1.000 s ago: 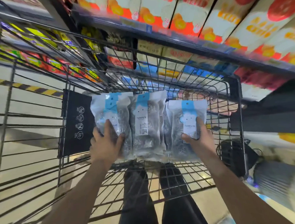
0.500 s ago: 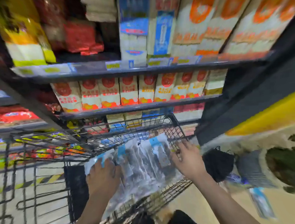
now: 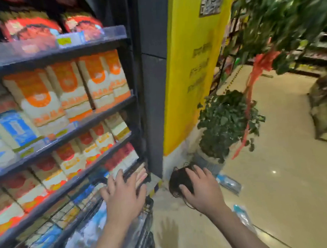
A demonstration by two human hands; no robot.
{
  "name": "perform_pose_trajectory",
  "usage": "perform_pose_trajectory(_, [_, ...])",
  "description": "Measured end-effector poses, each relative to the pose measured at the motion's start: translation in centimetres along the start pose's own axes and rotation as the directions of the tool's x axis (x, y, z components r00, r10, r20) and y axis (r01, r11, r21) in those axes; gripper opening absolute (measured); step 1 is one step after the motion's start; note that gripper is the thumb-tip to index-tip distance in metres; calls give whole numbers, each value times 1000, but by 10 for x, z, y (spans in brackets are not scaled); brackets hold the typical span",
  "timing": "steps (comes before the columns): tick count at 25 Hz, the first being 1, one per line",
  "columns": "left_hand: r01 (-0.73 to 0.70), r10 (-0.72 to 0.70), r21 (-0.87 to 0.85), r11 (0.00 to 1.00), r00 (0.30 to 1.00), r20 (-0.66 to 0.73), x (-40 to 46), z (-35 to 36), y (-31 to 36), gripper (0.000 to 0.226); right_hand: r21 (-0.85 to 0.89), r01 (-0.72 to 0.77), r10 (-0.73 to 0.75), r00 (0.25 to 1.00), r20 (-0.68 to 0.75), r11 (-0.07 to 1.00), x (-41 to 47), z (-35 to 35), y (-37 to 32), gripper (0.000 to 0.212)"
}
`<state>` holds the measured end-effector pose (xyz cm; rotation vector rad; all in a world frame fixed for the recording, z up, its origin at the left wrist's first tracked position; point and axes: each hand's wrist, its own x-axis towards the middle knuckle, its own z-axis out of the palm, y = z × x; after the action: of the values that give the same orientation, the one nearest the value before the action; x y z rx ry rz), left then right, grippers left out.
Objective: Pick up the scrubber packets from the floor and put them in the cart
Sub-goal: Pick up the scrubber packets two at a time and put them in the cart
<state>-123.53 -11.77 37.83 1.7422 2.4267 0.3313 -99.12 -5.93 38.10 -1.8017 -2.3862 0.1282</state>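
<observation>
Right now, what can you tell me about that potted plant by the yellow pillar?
The potted plant stands upright on the tiled floor against the foot of the yellow pillar. It is a dense bush of dark green, ivy-like leaves over a greyish pot that looks ribbed, though blur hides detail. A red ribbon from the taller foliage above hangs across its right side. A scrubber packet lies on the floor by its base.

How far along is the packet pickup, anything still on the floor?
Done: a batch of packets lies in the cart, though blurred. In hand: nothing; the left hand is spread open over the cart and the right hand reaches out open toward the floor. Left: at least two blue-topped packets on the floor, one by the plant pot and one nearer, beside the right forearm.
</observation>
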Motion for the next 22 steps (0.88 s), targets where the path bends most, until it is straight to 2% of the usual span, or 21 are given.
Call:
perform_pose_trajectory(6, [-310, 306, 21, 950, 946, 110, -31, 43, 182, 69, 4, -367, 367, 930, -25, 930, -114, -32, 186, 67])
perform_pose_trajectory(12, [-576, 560, 31, 817, 805, 196, -94, 93, 345, 60, 81, -708, 711, 702, -32, 702, -249, -54, 323, 74])
perform_pose_trajectory(17, [-660, 631, 18, 751, 726, 272, -118, 115, 417, 65, 93, -804, 807, 590, -2, 588, -300, -64, 379, 71])
perform_pose_trajectory(22, [-711, 675, 14, 703, 673, 301, -107, 142, 488, 65, 49, -816, 814, 577, 69, 575, -296, -69, 449, 73])
